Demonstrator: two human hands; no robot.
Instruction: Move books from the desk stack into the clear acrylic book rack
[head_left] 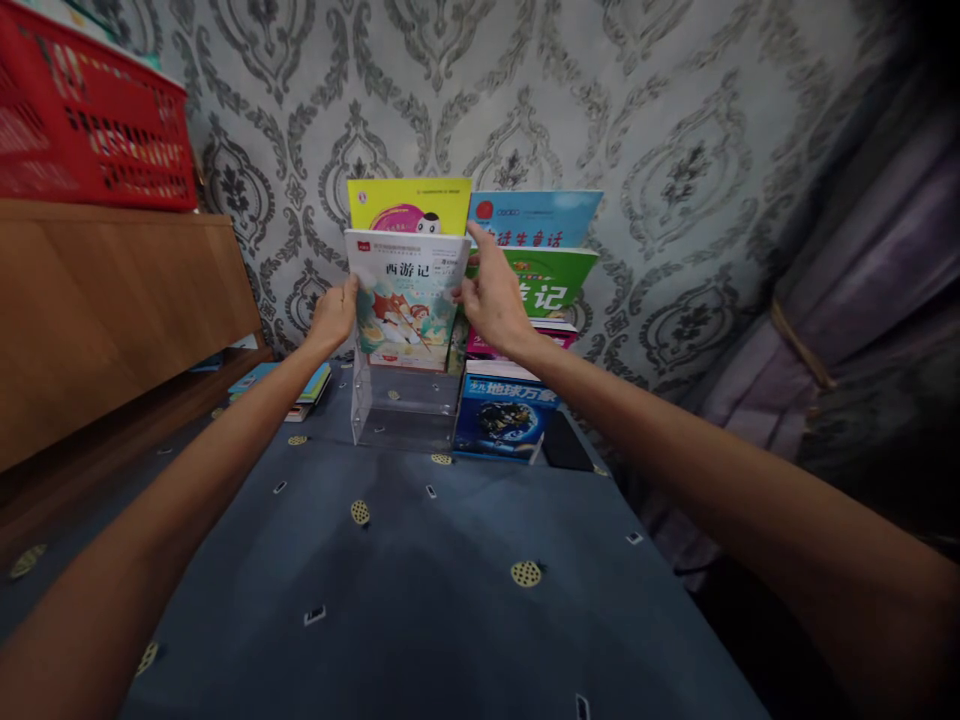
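Observation:
A white book with Chinese characters and a picture of costumed figures (pixel 411 300) stands upright in the left column of a clear plastic book rack (pixel 405 432). My left hand (pixel 334 315) pinches its left edge. Its right edge is gripped by my right hand (pixel 495 290), partly covering the books behind. Behind the white book rises a yellow book (pixel 409 197). The rack's right column holds a light blue book (pixel 555 208), a green book (pixel 559 285), a mostly hidden magenta one, and a dark blue book with a globe (pixel 501 415) at the front.
A dark blue patterned cloth (pixel 420 580) covers the surface. Several books (pixel 259 378) lie stacked at left, beside a wooden cabinet (pixel 112 290) bearing a red basket (pixel 127 130). A dark flat object (pixel 568 443) lies right of the rack; a curtain (pixel 757 370) hangs further right.

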